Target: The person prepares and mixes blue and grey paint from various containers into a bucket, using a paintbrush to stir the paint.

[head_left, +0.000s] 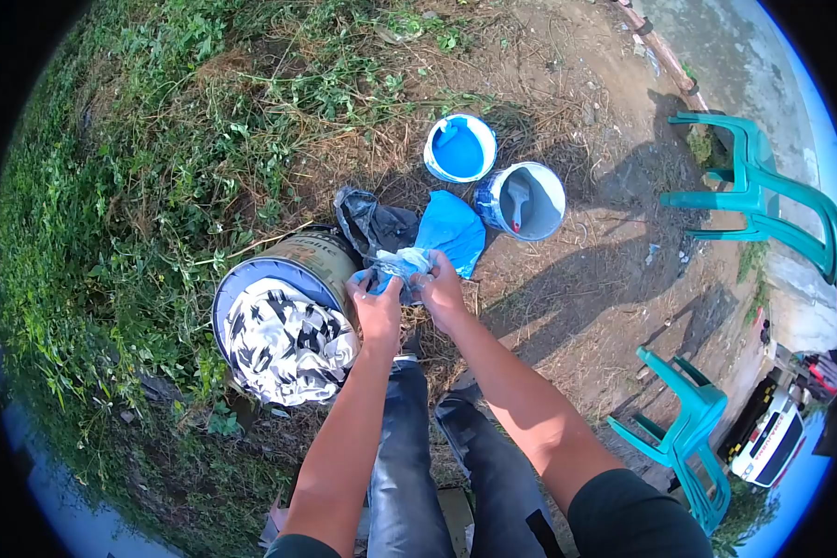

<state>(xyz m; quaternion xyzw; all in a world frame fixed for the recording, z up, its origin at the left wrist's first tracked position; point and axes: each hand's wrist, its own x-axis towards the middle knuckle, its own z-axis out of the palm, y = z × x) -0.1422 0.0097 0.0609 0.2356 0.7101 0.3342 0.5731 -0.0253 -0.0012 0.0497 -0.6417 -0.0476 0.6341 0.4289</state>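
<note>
Gripping plastic bag (402, 265) between both hands (378, 312)

Green chair (755, 177), blue lid (459, 149)

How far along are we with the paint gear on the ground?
Done: the pail stands open, a brush inside, a blue tub beside it. In hand: left hand and right hand both grip the blue-smeared crumpled plastic. Left: that plastic is not yet put down; the brush lies unheld.
</note>
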